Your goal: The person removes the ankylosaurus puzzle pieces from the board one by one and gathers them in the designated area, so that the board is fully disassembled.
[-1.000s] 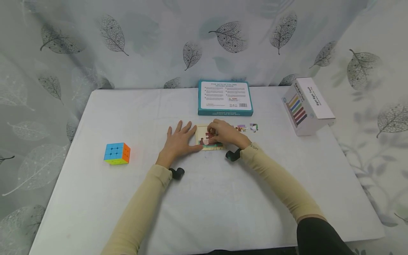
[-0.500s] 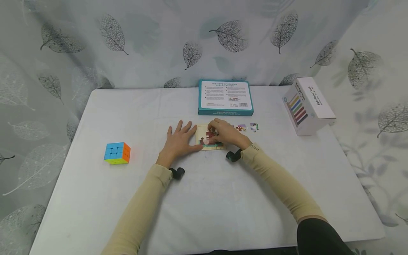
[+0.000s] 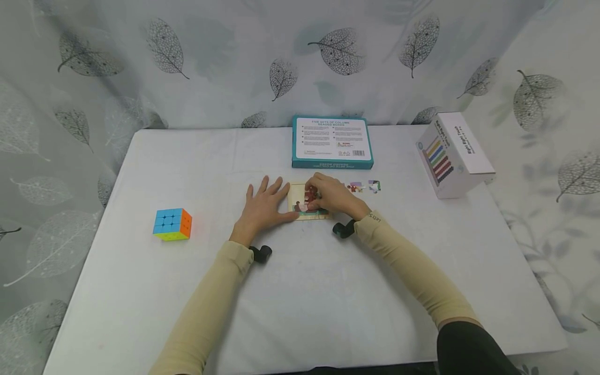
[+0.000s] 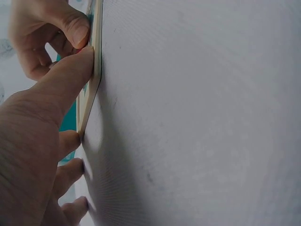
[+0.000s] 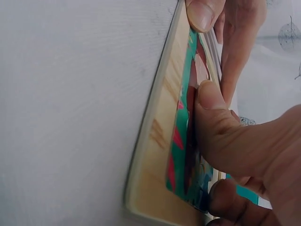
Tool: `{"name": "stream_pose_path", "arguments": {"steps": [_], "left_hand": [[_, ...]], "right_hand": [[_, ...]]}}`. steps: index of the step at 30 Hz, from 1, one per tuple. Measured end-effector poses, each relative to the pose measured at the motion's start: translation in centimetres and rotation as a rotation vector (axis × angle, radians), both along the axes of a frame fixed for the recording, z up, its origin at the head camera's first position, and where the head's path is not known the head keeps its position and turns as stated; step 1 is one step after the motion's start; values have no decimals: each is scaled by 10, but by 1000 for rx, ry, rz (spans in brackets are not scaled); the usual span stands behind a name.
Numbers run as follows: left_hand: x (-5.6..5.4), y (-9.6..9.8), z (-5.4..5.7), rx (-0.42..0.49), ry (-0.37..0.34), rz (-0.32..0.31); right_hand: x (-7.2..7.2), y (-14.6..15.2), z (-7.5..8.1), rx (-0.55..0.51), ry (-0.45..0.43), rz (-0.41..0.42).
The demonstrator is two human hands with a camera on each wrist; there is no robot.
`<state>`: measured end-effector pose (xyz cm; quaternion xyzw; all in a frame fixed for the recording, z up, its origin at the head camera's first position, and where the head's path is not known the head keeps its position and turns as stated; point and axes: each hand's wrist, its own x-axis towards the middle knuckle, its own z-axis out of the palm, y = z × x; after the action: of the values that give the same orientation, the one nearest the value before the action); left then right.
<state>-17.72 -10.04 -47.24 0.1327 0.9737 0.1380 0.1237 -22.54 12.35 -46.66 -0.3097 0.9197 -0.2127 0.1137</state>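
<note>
A small wooden jigsaw puzzle (image 3: 295, 194) with a pale frame lies on the table. My left hand (image 3: 262, 211) spreads its fingers at its left side, the thumb resting on the lower frame edge. Over the board, my right hand (image 3: 336, 197) has bent fingers and pinches a dark red puzzle piece (image 3: 309, 193); the hand covers the board's right part. In the right wrist view, the right thumb (image 5: 211, 99) touches the picture beside a green strip with pink marks. Two loose puzzle pieces, one with red and purple (image 3: 356, 187) and one with green and white (image 3: 374, 186), lie to the right.
A teal flat box (image 3: 333, 140) lies behind the puzzle. At the right back stands a white box (image 3: 454, 156) with coloured bead bars printed on it. A puzzle cube (image 3: 172, 224) sits at the left on the white tablecloth (image 3: 300, 302).
The dark red puzzle piece under my right fingers has shifted and turned slightly on the board. My left hand stays in place.
</note>
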Motion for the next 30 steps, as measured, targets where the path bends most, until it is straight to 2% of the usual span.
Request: {"name": "stream_pose_path", "arguments": {"steps": [11,15,21,30], "left_hand": [[-1,2,0,-10,-8,5],[-1,2,0,-2,-12,4],[-1,1,-2,-5,-10,-3],[-2,1,-3,-12,-19,1]], "right_hand": [[4,2,6,1,-2,-6],[3,6,10,-58,6,14],[0,17,18,-187,-41,10],[-2,39,27,-171,-23,-51]]}}
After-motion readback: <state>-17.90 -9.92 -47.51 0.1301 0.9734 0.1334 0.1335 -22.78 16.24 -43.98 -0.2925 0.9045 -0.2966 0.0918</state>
